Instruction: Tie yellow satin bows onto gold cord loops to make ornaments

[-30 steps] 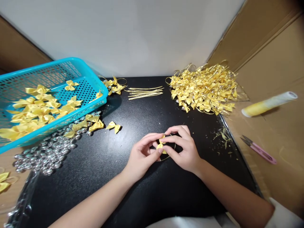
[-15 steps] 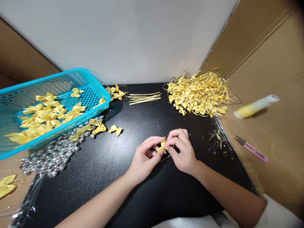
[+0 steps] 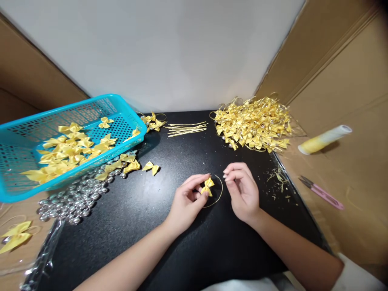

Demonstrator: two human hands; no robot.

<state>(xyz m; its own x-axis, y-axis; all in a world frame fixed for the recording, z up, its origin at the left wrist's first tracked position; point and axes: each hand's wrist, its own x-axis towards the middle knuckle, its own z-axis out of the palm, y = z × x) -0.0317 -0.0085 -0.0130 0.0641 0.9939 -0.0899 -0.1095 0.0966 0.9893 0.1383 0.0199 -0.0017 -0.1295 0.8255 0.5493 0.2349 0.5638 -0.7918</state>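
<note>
Near the middle of the black tabletop, my left hand (image 3: 190,199) pinches a small yellow ribbon bow (image 3: 207,187) between thumb and fingers. A thin gold cord (image 3: 222,189) curves out from the bow in a loose arc, its upper end free. To the right of that arc is my right hand (image 3: 244,192), fingers bent and slightly apart from the thumb, with nothing visible in it. It does not touch the bow or the cord.
A turquoise basket (image 3: 121,104) of yellow bows stands at left, beside silver beads (image 3: 75,198). Cut gold cords (image 3: 188,128) lie at the back. At right are a heap of corded bows (image 3: 254,123), pink-handled snips (image 3: 325,195) and a yellow-white roll (image 3: 324,139).
My right hand has let go of the bow and moved away to the right, leaving the cord's arc exposed. My left hand still pinches the bow. The view has shifted slightly.
</note>
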